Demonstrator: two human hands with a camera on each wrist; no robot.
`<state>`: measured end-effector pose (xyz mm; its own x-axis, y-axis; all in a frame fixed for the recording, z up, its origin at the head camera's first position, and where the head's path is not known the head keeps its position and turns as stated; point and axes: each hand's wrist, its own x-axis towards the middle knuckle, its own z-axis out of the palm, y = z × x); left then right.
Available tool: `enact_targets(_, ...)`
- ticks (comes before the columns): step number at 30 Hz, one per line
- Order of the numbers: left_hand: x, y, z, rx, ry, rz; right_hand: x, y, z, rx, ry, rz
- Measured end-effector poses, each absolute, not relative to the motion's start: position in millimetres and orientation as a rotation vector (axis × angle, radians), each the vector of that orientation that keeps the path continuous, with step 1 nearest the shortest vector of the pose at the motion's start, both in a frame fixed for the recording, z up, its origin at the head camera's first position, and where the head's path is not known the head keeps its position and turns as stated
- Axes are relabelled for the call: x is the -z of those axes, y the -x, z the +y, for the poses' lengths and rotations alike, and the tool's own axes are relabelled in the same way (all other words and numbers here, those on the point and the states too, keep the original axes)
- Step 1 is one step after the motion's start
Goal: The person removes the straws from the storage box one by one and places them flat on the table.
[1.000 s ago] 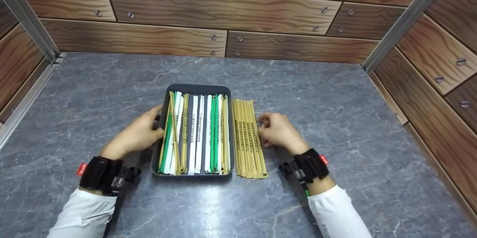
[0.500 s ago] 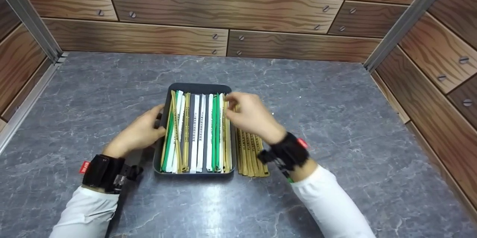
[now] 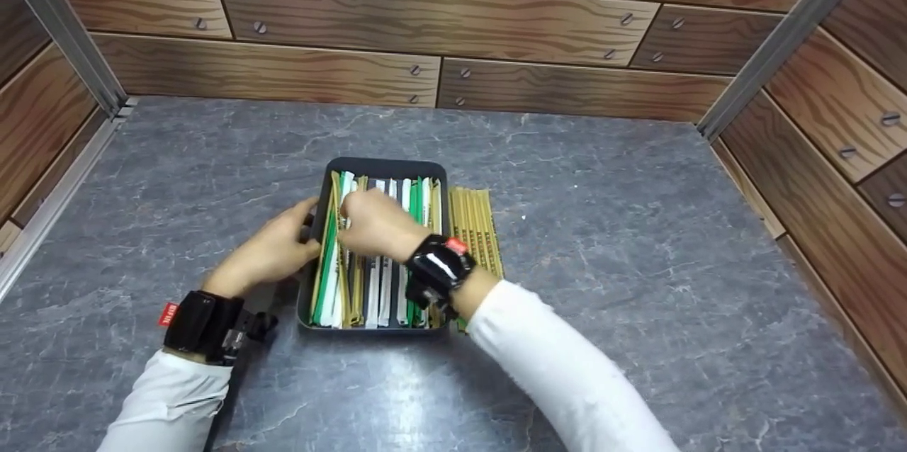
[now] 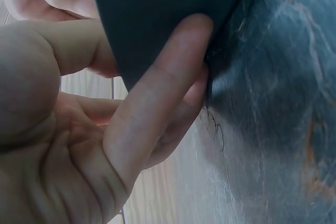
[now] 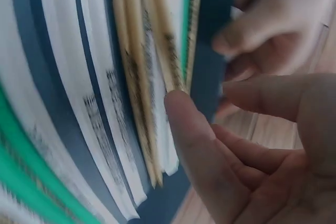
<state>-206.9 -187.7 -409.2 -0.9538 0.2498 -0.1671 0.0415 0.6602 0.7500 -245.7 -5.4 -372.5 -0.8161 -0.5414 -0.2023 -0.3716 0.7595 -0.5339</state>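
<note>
A dark rectangular tray holds several long slim wrapped sticks with printed text, in white, green and gold. My left hand grips its left side; in the left wrist view the fingers lie against the dark outer wall. My right hand reaches over the tray's left half and hides part of the sticks. In the right wrist view, one fingertip touches or nearly touches a slanted gold stick, with the thumb held apart from it. White sticks lie alongside.
Several gold sticks lie side by side against the tray's right side, partly hidden by my right arm. The grey marbled table spreads around, with wood-patterned walls at the back and sides.
My right hand has gone left from beside the loose gold sticks, across the tray's right edge, to its left half. The left hand keeps its place on the tray.
</note>
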Motion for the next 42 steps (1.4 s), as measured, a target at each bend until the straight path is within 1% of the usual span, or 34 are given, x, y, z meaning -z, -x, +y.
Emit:
enact_targets(7, 411, 207, -186, -1.135, -0.275, 2.677, 393, 245, -17, 0.493, 0.805, 2.696)
enact_targets(13, 411, 208, -185, -1.17, -0.278, 2.656, 395, 244, -18, 0.509, 0.789, 2.722)
enact_targets(14, 411, 208, -185, -1.172, -0.275, 2.649, 406, 249, -19, 0.523, 0.786, 2.732)
enact_targets(20, 412, 208, -184, -1.16, -0.278, 2.657, 406, 249, -18, 0.598, 0.7, 2.705)
enact_targets(21, 413, 209, -184, -1.156, -0.279, 2.663, 394, 244, -16, 0.607, 0.678, 2.684)
enact_targets(25, 414, 209, -184, -1.165, -0.276, 2.653, 387, 243, -9, 0.735, 0.576, 2.621)
enact_targets(29, 413, 209, -184, -1.171, -0.268, 2.644, 375, 239, 7, 1.028, 0.47, 2.516)
enact_targets(34, 412, 208, -184, -1.171, -0.254, 2.643, 358, 232, 37, 1.48, 0.454, 2.361)
enact_targets(37, 411, 207, -185, -1.152, -0.28, 2.667, 351, 229, 63, 1.666, 0.434, 2.318)
enact_targets(42, 411, 207, -187, -1.135, -0.302, 2.686, 351, 228, 119, 1.861, 0.304, 2.298)
